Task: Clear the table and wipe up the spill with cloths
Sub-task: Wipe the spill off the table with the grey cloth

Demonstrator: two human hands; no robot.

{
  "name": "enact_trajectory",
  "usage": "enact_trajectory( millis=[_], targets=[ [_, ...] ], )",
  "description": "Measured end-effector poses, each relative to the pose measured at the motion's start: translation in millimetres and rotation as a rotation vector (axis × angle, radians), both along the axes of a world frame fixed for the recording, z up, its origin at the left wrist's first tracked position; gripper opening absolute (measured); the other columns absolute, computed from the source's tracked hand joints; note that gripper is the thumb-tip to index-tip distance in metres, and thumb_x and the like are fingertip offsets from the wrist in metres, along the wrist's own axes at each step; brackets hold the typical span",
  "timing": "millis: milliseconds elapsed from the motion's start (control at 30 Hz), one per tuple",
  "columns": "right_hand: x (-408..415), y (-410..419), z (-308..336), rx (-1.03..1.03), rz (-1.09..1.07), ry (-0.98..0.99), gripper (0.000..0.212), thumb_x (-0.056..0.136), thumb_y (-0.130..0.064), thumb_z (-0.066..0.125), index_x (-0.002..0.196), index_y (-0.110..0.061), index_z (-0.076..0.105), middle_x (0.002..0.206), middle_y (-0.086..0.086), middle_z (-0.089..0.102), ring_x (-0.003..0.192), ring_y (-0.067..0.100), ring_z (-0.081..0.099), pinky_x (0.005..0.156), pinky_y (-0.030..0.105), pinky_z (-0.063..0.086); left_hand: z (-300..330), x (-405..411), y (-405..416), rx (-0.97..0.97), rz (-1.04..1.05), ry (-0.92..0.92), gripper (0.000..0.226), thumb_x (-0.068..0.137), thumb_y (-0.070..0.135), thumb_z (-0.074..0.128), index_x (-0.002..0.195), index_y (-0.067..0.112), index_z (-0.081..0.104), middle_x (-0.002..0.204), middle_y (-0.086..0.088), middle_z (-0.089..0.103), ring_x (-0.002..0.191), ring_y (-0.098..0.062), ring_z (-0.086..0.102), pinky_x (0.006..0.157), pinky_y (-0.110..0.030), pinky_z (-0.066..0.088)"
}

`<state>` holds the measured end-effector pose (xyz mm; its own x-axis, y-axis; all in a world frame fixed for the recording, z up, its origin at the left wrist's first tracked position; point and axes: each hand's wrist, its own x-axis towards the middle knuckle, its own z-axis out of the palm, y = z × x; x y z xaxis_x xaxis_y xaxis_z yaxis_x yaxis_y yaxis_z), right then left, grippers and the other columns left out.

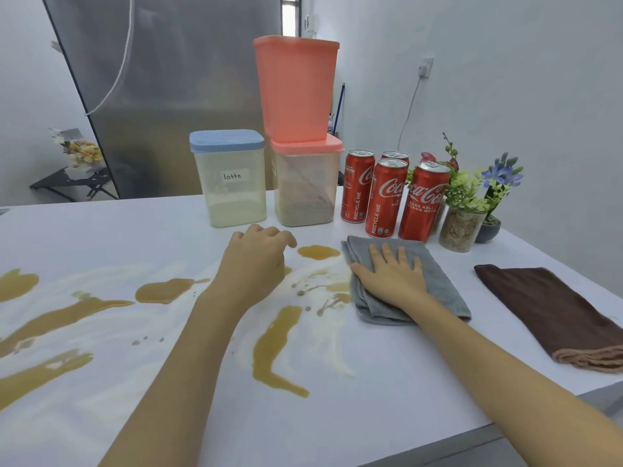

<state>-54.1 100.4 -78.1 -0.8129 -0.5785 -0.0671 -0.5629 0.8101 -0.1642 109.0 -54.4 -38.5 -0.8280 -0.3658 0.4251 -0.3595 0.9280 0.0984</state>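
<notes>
Spill [276, 345]: brown streaks and puddles are lying across the white table [387, 392], from its left edge to just beside the grey cloth [435, 281].
Right hand [392, 274]: you are pressing it flat on the grey cloth, fingers straight.
Left hand [256, 261]: hovering over the spill, fingers loosely curled, grasping nothing.
Risk: you are likely smearing liquid toward the Coca-Cola cans [384, 197] if you are sweeping outward; your left forearm may be dipping into it.
Count: four cans, three containers [232, 183], two cloths, the second the brown cloth [553, 311], two potted plants [463, 214].

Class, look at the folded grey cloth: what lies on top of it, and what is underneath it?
The right hand lies flat on the grey cloth, fingers straight. Underneath, the white table shows around it; any spill beneath is covered.
</notes>
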Motion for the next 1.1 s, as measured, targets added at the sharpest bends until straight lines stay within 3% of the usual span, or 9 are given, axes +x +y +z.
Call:
enact_trajectory(
  millis=[233, 333, 400, 533, 700, 767, 833, 967, 1100],
  targets=[
    [52, -24, 2, -0.290, 0.378, -0.118, 0.047, 0.103, -0.032, 0.026, 0.147, -0.016, 0.031, 0.156, 0.001, 0.023, 0.145, 0.017, 0.014, 0.115, 0.031, 0.008, -3, 0, -3, -0.017, 0.031, 0.032, 0.037, 0.093, 0.006, 0.039, 0.123, 0.021, 0.056, 0.121, 0.002, 0.061, 0.114, -0.024, 0.047, 0.091, -0.035, 0.035],
    [63, -12, 8, -0.528, 0.259, -0.332, 0.039, 0.101, -0.035, 0.032, 0.106, -0.008, 0.061, 0.122, 0.005, 0.061, 0.118, 0.023, 0.050, 0.099, 0.035, 0.033, -3, 2, -3, -0.031, 0.045, 0.032, 0.039, 0.093, 0.005, 0.038, 0.124, 0.021, 0.056, 0.121, 0.003, 0.061, 0.113, -0.024, 0.047, 0.091, -0.034, 0.034],
    [63, -3, 18, -0.748, 0.110, -0.523, 0.038, 0.099, -0.036, 0.037, 0.090, -0.008, 0.062, 0.095, 0.002, 0.065, 0.095, 0.019, 0.057, 0.088, 0.033, 0.040, -2, 3, -2, -0.036, 0.058, 0.040, 0.040, 0.092, 0.005, 0.037, 0.124, 0.021, 0.055, 0.121, 0.004, 0.061, 0.113, -0.024, 0.047, 0.092, -0.033, 0.033],
    [53, 13, 41, -1.117, -0.098, -0.784, 0.030, 0.097, -0.035, 0.044, 0.100, -0.013, 0.065, 0.093, 0.005, 0.069, 0.085, 0.018, 0.064, 0.087, 0.035, 0.050, -2, 4, -2, -0.044, 0.067, 0.039, 0.040, 0.093, 0.006, 0.037, 0.125, 0.022, 0.054, 0.121, 0.005, 0.060, 0.115, -0.022, 0.046, 0.093, -0.032, 0.032],
    [51, 36, 82, -1.328, -0.137, -0.643, 0.030, 0.100, -0.036, 0.040, 0.101, -0.013, 0.059, 0.073, 0.003, 0.058, 0.046, 0.006, 0.060, 0.042, 0.019, 0.048, -5, 7, 0, -0.035, 0.074, -0.002, 0.040, 0.094, 0.006, 0.035, 0.127, 0.022, 0.052, 0.123, 0.004, 0.060, 0.117, -0.022, 0.045, 0.092, -0.032, 0.032],
    [50, 42, 95, -1.355, -0.134, -0.550, 0.030, 0.099, -0.038, 0.039, 0.093, -0.015, 0.057, 0.073, 0.004, 0.054, 0.048, 0.010, 0.060, 0.046, 0.027, 0.054, -6, 8, -1, -0.029, 0.084, -0.003, 0.041, 0.094, 0.006, 0.034, 0.127, 0.022, 0.052, 0.123, 0.004, 0.060, 0.117, -0.023, 0.045, 0.092, -0.032, 0.032],
    [44, 45, 103, -1.344, -0.129, -0.375, 0.031, 0.099, -0.040, 0.038, 0.081, -0.020, 0.055, 0.075, 0.004, 0.055, 0.068, 0.020, 0.061, 0.069, 0.041, 0.057, -6, 8, -1, -0.028, 0.088, -0.005, 0.042, 0.093, 0.005, 0.034, 0.128, 0.021, 0.051, 0.123, 0.004, 0.060, 0.117, -0.023, 0.044, 0.092, -0.032, 0.032],
    [38, 43, 100, -1.105, -0.051, 0.084, 0.033, 0.102, -0.036, 0.030, 0.088, -0.015, 0.052, 0.072, -0.003, 0.051, 0.065, 0.012, 0.049, 0.061, 0.027, 0.038, -9, 5, 3, -0.046, 0.065, -0.017, 0.042, 0.094, 0.006, 0.034, 0.130, 0.022, 0.049, 0.124, 0.004, 0.058, 0.116, -0.022, 0.045, 0.092, -0.032, 0.032],
    [24, 23, 53, -0.660, 0.038, 0.065, 0.040, 0.101, -0.040, 0.025, 0.094, -0.014, 0.055, 0.086, 0.002, 0.060, 0.084, 0.019, 0.058, 0.073, 0.032, 0.042, -12, 3, 4, -0.055, 0.054, -0.043, 0.041, 0.095, 0.008, 0.034, 0.131, 0.024, 0.047, 0.126, 0.005, 0.057, 0.116, -0.021, 0.044, 0.092, -0.032, 0.032]
  ],
)
